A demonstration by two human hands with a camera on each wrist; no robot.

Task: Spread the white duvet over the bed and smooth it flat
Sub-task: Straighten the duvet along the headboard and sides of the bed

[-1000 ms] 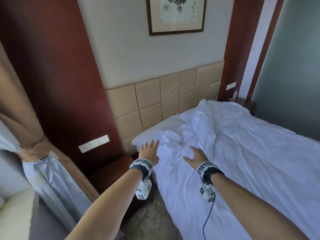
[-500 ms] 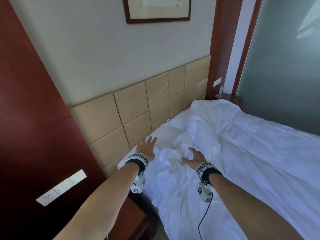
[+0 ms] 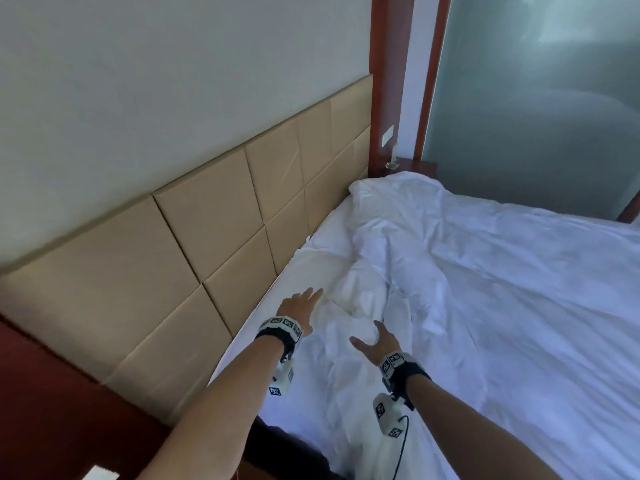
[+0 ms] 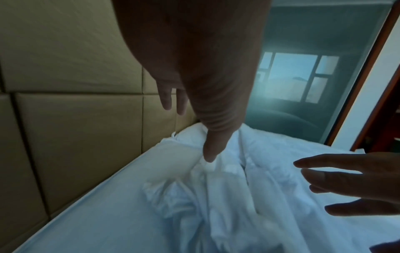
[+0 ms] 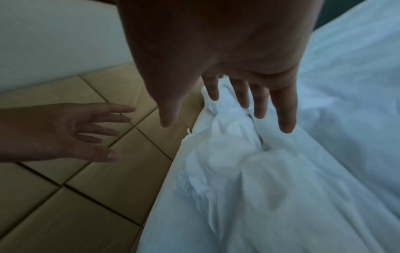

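- White duvet (image 3: 467,306) lying across the bed (image 3: 239,344), covering most of the mattress out to the far side; smoother over the far half, bunched and creased in a ridge near the headboard (image 3: 207,237).
- Crumpled fold of the duvet (image 4: 205,188) heaped at the head end, just beside the tan padded panels, with a strip of flatter white bedding running along the headboard edge.
- Left hand (image 3: 299,306) stretched forward over the head-end edge of the bed, fingers straight and slightly fanned, holding nothing; index fingertip (image 4: 208,154) close to or just touching the bunched cloth, contact not certain.
- Right hand (image 3: 375,342) held above the wrinkled part of the duvet, palm down, thumb out to the side, fingers (image 5: 285,109) straight and spread, gripping nothing; hovering or grazing the cloth, cannot tell which.
- Both hands near each other, left one nearer the headboard, right one nearer the middle of the bed.
- Black wrist straps with square markers on both forearms; thin black cable (image 3: 401,445) hanging from the right one.
- Reddish wooden panel (image 3: 388,81) at the far end of the headboard, frosted glass wall (image 3: 536,98) behind the bed, small nightstand (image 3: 414,164) in the corner.
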